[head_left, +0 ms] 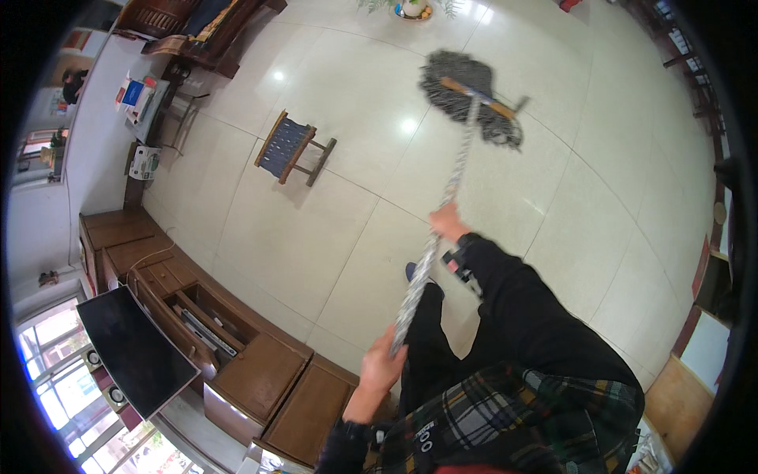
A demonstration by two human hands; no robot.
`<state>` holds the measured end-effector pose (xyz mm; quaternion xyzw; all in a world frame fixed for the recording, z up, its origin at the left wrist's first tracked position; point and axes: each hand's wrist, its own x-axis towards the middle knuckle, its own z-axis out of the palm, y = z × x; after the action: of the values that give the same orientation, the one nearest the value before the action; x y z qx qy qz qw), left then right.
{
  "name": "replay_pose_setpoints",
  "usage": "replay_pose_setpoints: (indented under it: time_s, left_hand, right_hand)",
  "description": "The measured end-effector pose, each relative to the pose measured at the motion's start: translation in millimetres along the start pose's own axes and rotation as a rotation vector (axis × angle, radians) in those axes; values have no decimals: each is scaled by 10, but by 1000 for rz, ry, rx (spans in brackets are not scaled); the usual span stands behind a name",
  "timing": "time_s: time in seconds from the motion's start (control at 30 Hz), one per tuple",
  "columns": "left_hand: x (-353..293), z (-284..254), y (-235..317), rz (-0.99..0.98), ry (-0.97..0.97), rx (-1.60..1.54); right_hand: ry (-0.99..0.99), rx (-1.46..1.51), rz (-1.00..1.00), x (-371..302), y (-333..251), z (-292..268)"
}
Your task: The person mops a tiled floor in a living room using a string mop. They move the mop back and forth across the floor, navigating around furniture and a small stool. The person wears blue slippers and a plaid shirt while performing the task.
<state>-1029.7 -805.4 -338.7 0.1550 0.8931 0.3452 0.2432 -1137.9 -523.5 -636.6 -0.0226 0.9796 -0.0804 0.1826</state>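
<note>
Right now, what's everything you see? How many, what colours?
Mop: one, grey, floor ahead
Mop handle: one, whitish, picture's middle
Stool: one, blue and brown, left of mop
Floor: one, cream, middle
Plant pot: one, white, top edge
Wooden seat: one, brown, upper left
Wooden cabinets: several, brown, lower left
Screen: one, black, lower left
Speakers: two, pale, beside screen
Rim clutter: uncountable, mixed colours, picture edges
Shoe: one visible, dark blue, beside handle
Plaid garment: one, dark, bottom
Right grip: one, bare, midway along handle
Left grip: one, bare, handle's near end
</note>
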Motion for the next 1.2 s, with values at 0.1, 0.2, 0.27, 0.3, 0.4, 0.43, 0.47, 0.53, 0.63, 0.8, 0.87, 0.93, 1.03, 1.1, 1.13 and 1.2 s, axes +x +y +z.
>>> replay_pose_setpoints:
  time_s: [0.1,0.2,0.27,0.3,0.4,0.43,0.47,0.53,0.63,0.8,0.87,0.93,1.03,1.1,1.13,1.2]
  left_hand:
    - [-797,-553,-240,-366,-51,-11]
    - [-1623,-978,-206,-498,-28,65]
    - [-2116,-1213,-19,-573,-28,95]
    - [-2267,-1290,39,-639,-19,66]
    - [-2427,-1426,99,-848,38,-141]
    - [-2395,-1451,103,-894,61,-225]
    - [-2330,-1466,114,-929,86,-309]
    - [-2098,-1503,143,-946,120,-455]
    - [-1526,-1485,279,-711,35,-199]
    - [49,-1297,309,-331,-38,97]
    - [724,-1308,411,-400,-131,50]
    - [1447,-1303,542,-231,-71,40]
    - [2528,-1388,740,-121,-114,128]
    - [3182,-1454,846,-80,-152,177]
    - [3454,-1478,848,-54,-142,188]
    - [3858,-1514,942,-52,-129,224]
  right_hand:
    - [-58,79,5,-23,-1473,-157]
    - [-124,1227,749,-490,-2646,-351]
    - [-376,1207,646,-825,-3089,-508]
    - [-421,1236,634,-963,-3235,-594]
    - [-539,1332,665,-1146,-3383,-834]
    - [-561,1349,699,-1129,-3353,-898]
    - [-525,1360,675,-1076,-3298,-951]
    - [-469,1316,678,-873,-3110,-1037]
    - [-355,1339,726,-417,-2672,-1128]
    - [-90,1293,790,701,-1566,-1323]
    - [-20,1329,838,1217,-1029,-1406]
    - [60,1341,884,1724,-479,-1479]
    - [231,1141,1015,2405,312,-1590]
    - [331,1337,1085,2743,781,-1701]
    - [284,1543,1074,2873,982,-1773]
    - [220,1768,987,3032,1309,-1947]
